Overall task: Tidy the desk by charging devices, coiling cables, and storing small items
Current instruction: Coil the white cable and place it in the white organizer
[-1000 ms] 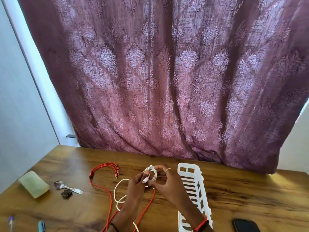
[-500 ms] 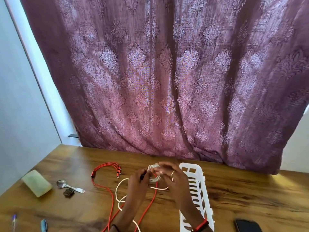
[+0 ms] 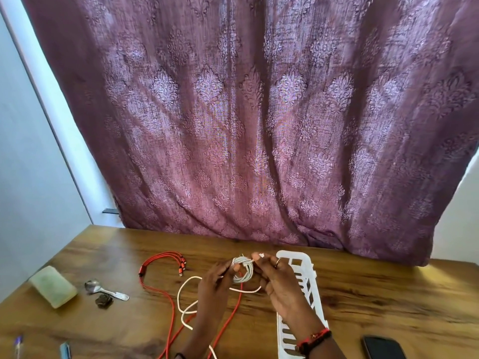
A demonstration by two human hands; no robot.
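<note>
Grained wooden desk (image 3: 388,294), patterned cloth curtain (image 3: 259,125), white plastic tray (image 3: 308,268)

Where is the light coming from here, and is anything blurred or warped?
Head view: daylight glows through the curtain, brightest on the table at right; the left hand, right hand and white cable look slightly motion-blurred; the wide lens slants the wall edge at left.

White cable (image 3: 243,272), red cable (image 3: 166,288), white basket (image 3: 298,260), purple damask-patterned curtain (image 3: 246,120), wood-grain desk (image 3: 388,301).
</note>
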